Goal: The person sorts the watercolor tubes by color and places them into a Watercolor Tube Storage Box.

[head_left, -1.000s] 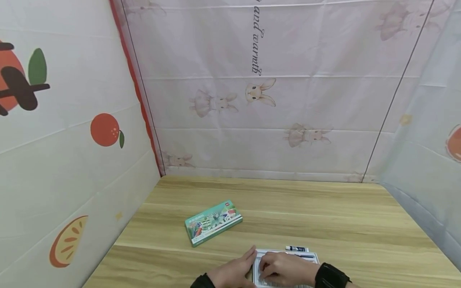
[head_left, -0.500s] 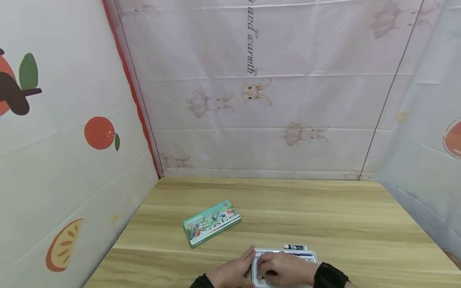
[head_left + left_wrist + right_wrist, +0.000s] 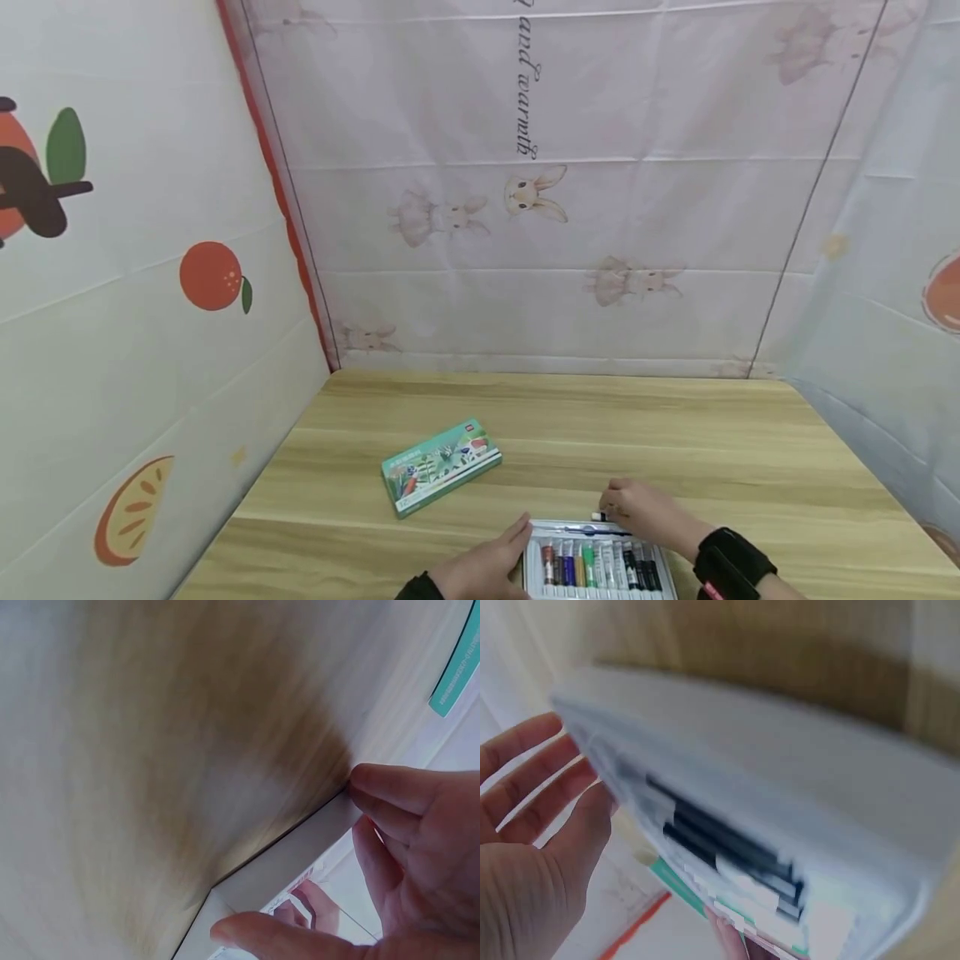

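A white open paint box [image 3: 534, 575] lies near the table's front edge with a row of paint tubes [image 3: 588, 567] in brown, purple, ochre, green, white and black. A slim dark brush [image 3: 577, 528] lies along its far side. My left hand [image 3: 483, 567] grips the box's left end, thumb and fingers at its corners in the left wrist view. My right hand [image 3: 648, 512] is just beyond the box's far edge, over a loose white paint tube [image 3: 597, 517]. Only one end of that tube shows. The right wrist view is blurred, and what the fingertips hold is hidden.
A flat green box [image 3: 442, 467] with a printed picture lies farther back to the left on the wood-grain table [image 3: 637, 433]. Fabric walls [image 3: 450, 317] with printed animals and fruit stand behind and at both sides.
My right hand has left the inside of the paint box and moved right and away, to the loose tube, uncovering the row of tubes. The left hand has stayed at the box's end.
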The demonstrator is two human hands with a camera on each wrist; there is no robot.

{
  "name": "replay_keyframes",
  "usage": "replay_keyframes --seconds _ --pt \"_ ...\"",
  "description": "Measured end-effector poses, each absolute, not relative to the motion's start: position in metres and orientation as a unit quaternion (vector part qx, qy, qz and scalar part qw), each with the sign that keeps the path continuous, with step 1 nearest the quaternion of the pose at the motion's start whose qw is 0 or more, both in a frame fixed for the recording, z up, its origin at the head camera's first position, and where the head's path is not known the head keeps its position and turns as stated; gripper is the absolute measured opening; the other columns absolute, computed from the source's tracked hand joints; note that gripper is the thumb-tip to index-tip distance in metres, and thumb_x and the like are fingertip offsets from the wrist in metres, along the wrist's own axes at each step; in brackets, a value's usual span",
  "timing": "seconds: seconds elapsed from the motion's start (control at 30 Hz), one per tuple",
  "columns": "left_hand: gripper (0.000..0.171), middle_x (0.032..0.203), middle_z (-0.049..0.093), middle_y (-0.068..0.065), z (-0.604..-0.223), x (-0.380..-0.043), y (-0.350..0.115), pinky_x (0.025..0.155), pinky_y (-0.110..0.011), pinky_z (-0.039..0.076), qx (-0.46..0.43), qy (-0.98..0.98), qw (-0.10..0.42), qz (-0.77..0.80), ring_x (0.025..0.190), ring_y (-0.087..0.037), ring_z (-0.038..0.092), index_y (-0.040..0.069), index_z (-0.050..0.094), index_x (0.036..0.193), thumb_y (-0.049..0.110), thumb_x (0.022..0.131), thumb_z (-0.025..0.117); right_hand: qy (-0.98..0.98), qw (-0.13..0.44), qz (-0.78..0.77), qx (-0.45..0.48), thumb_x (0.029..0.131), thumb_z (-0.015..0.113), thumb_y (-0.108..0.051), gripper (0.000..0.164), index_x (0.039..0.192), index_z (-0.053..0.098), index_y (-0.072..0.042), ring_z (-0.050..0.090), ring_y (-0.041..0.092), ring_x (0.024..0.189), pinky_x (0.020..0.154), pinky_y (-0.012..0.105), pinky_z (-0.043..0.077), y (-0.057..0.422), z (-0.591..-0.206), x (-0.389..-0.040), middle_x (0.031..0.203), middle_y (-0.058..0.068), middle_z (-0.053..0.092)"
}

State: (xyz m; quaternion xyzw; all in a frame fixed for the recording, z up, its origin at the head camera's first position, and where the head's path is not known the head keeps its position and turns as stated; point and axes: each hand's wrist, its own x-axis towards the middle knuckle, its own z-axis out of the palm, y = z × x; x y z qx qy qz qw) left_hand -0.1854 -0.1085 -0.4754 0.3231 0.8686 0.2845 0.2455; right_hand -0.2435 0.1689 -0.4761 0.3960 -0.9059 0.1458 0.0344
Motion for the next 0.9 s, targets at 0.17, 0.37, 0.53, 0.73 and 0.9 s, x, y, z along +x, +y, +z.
replay_keyframes --seconds 0.17,0.37,0.53,0.73,0.9 --pt "0.081 0.140 0.009 -0.012 -0.474 -0.186 -0.108 0.087 -0.018 0.034 0.328 0.871 0.242 0.276 0.116 -0.014 0.034 0.002 0.015 0.135 0.038 0.076 0.059 -0.912 0.035 0.158 0.377 0.075 0.061 -0.003 0.014 0.085 0.065 -0.010 0.054 0.005 0.069 0.054 0.018 0.045 0.175 -0.480 -0.249 0.079 -0.005 0.056" --pt "0.080 0.140 0.007 -0.011 -0.473 -0.187 -0.108 0.084 -0.016 0.036 0.339 0.864 0.248 0.279 0.115 -0.011 0.033 0.002 0.014 0.135 0.037 0.078 0.058 -0.915 0.052 0.140 0.374 0.074 0.063 -0.009 0.013 0.087 0.065 -0.012 0.053 0.005 0.068 0.053 0.019 0.044 0.181 -0.484 -0.255 0.080 -0.005 0.055" --pt "0.080 0.140 0.009 -0.014 -0.472 -0.185 -0.108 0.082 -0.015 0.036 0.350 0.866 0.236 0.268 0.114 -0.011 0.035 0.000 0.015 0.134 0.037 0.078 0.058 -0.909 0.066 0.125 0.391 0.073 0.064 -0.009 0.016 0.088 0.065 -0.012 0.054 0.007 0.071 0.056 0.021 0.045 0.181 -0.486 -0.260 0.082 -0.004 0.057" --pt "0.079 0.140 0.009 -0.014 -0.472 -0.185 -0.108 0.080 -0.015 0.037 0.352 0.867 0.233 0.264 0.114 -0.011 0.035 -0.001 0.016 0.134 0.036 0.078 0.057 -0.908 0.089 0.125 0.389 0.071 0.064 -0.003 0.016 0.086 0.065 -0.010 0.054 0.007 0.070 0.056 0.021 0.045 0.177 -0.483 -0.264 0.079 -0.004 0.056" --pt "0.079 0.140 0.009 -0.014 -0.471 -0.185 -0.108 0.080 -0.015 0.037 0.349 0.864 0.240 0.273 0.114 -0.011 0.035 -0.001 0.015 0.134 0.035 0.078 0.058 -0.902 0.107 0.118 0.402 0.072 0.064 -0.005 0.016 0.086 0.065 -0.012 0.053 0.005 0.069 0.055 0.018 0.045 0.171 -0.478 -0.264 0.079 -0.006 0.055"
